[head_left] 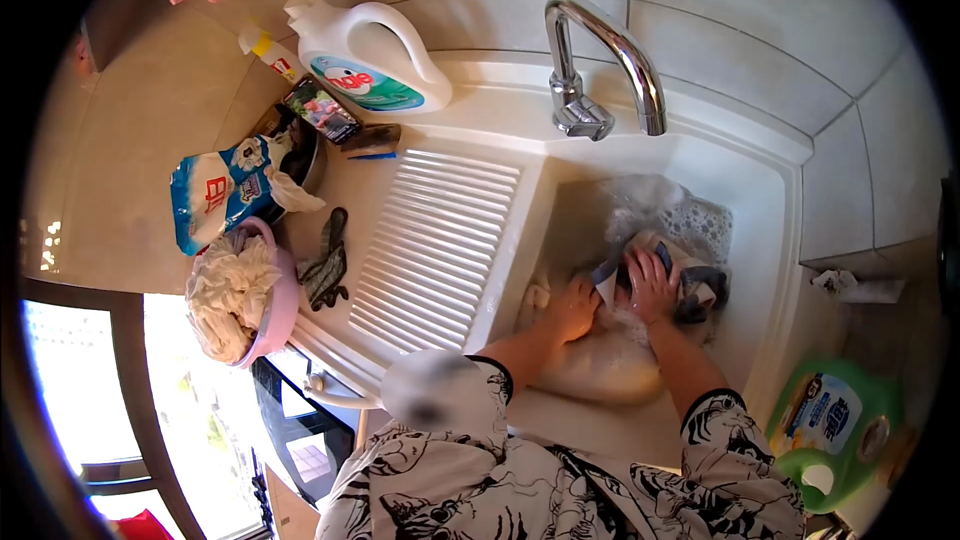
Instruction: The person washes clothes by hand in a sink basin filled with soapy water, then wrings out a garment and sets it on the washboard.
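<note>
White sink (785, 210), suds (708, 218) at 1 o'clock; right hand (652, 287) spread on wet cloth (706, 290), left hand (572, 310) alongside, can't tell grip; hard pushing could splash suds.

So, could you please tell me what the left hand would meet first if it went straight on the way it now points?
The left hand would probably meet the cloth at its fingertips, then the right hand; depth in the cloudy water is unclear.

I read what may be "ngle" on the white bottle (425, 75); lettering on the blue packet (222, 190) and green jug (865, 390) is illegible.
</note>
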{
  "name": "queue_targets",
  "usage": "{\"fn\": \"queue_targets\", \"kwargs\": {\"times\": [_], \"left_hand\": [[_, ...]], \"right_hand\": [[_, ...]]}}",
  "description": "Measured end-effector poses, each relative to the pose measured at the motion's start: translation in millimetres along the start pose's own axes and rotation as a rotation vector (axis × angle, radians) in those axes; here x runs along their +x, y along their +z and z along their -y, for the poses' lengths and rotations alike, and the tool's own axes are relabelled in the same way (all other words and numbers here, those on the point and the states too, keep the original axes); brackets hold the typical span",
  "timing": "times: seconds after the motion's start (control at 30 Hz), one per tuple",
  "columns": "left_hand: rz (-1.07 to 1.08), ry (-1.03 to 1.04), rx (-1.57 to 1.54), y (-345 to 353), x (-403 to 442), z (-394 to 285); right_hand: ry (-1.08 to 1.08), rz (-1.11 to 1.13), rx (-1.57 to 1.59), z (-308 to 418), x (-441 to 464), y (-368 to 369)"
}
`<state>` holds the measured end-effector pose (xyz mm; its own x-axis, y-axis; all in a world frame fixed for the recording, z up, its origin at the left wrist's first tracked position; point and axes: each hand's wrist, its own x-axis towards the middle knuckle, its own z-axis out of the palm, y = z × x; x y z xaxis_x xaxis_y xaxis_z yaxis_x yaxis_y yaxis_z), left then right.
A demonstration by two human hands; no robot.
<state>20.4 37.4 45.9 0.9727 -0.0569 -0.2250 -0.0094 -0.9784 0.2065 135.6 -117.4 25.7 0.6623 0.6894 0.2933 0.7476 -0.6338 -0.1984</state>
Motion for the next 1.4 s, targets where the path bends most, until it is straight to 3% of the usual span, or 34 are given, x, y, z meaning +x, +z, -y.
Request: {"fn": "queue_targets", "kwargs": {"times": [0.07, 0.13, 0.17, 0.23, 0.33, 0.37, 0.43, 0.47, 0.53, 0.67, 0.73, 0.77, 0.83, 0.97, 1.03, 1.13, 1.2, 1.3, 1.33, 1.4], "left_hand": [[0.123, 0.002, 0.059, 2, 16, 7], [-0.15, -0.053, -0.035, 17, 30, 18], [-0.144, -0.051, -0.04, 12, 36, 20], [0.132, -0.054, -0.185, -20, 53, 27], [0.528, -0.036, -0.375, -70, 78, 34], [0.518, -0.03, -0.36, -67, 81, 39], [0.098, -0.082, -0.683, -55, 84, 53], [0.093, -0.084, -0.673, -56, 79, 51], [0.062, -0.234, -0.667, -62, 65, 37], [0.189, -0.076, -0.448, -103, 13, -4], [0.208, -0.051, -0.37, -93, -15, -16], [0.222, -0.02, -0.278, -89, -27, -20], [0.149, -0.001, -0.227, -55, -48, -20], [-0.019, -0.012, -0.212, -7, -27, -16], [-0.103, -0.004, -0.232, 3, -12, -11], [0.227, -0.064, -0.255, -7, 14, 5], [0.26, -0.042, -0.237, 42, 35, 24], [0.148, -0.02, -0.408, 172, 69, 74], [0.153, -0.023, -0.412, 148, 73, 71], [0.348, 0.218, -0.19, 38, 87, 51]], "right_hand": [[-0.002, -0.03, -0.021, -6, -4, 10], [0.038, -0.037, -0.045, -10, -6, 17], [0.041, -0.029, -0.046, -12, -7, 20], [0.077, 0.129, -0.186, -16, -6, 25], [0.093, 0.122, -0.253, -19, -5, 41], [0.099, 0.104, -0.256, -19, -5, 39], [0.115, 0.103, -0.032, -13, -5, 25], [0.112, 0.094, -0.026, -6, 0, 9], [0.247, 0.298, 0.119, 7, 8, -23], [0.176, 0.195, 0.109, -19, -21, 26], [0.298, -0.041, 0.666, -34, -42, 73], [0.293, -0.034, 0.669, -32, -37, 62], [-0.077, 0.036, -0.127, -23, -11, 20], [-0.001, -0.012, 0.0, -4, 7, 0], [-0.069, -0.22, -0.075, -11, 12, 12], [-0.118, -0.329, -0.184, -28, 10, 42], [-0.085, -0.276, -0.195, -32, 6, 46], [-0.073, -0.21, -0.223, -41, -3, 58], [-0.072, -0.231, -0.25, -40, -1, 60], [-0.069, -0.29, -0.313, -39, 6, 57]]}}
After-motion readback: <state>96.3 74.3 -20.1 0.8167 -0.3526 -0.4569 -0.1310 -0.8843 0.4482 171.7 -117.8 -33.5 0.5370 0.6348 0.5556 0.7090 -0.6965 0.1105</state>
